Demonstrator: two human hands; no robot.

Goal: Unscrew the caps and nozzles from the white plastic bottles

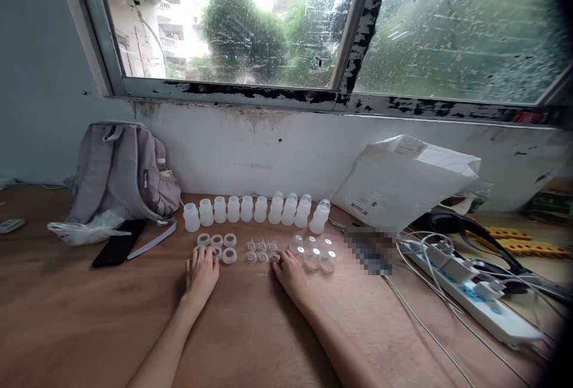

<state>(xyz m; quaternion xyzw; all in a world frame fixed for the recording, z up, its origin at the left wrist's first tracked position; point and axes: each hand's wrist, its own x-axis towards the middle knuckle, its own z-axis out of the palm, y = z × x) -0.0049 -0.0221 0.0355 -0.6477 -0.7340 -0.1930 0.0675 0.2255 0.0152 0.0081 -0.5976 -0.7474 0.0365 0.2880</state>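
Note:
My left hand [203, 270] is at the white bottle screw rings, its fingers closed on a ring in the front row that they partly cover. Uncovered beside it lies another screw ring [230, 255]. My right hand [290, 270] rests at the right end of the clear bottle nipples [251, 256], thumb and fingers pinched on a nipple that is mostly hidden. Just right of that hand stand several clear domed caps [312, 259]. Behind these parts is a row of small frosted baby bottles; an open-topped bottle [246, 209] is near the middle, and a capped bottle [319, 216] ends the row.
A grey backpack [120, 167], a crumpled plastic bag [92, 228] and a black phone-like slab [119, 245] lie left. On the right are a white bag [403, 179], a blurred-out dark object [369, 251], a power strip [474, 298] with cables, and black headphones [474, 239].

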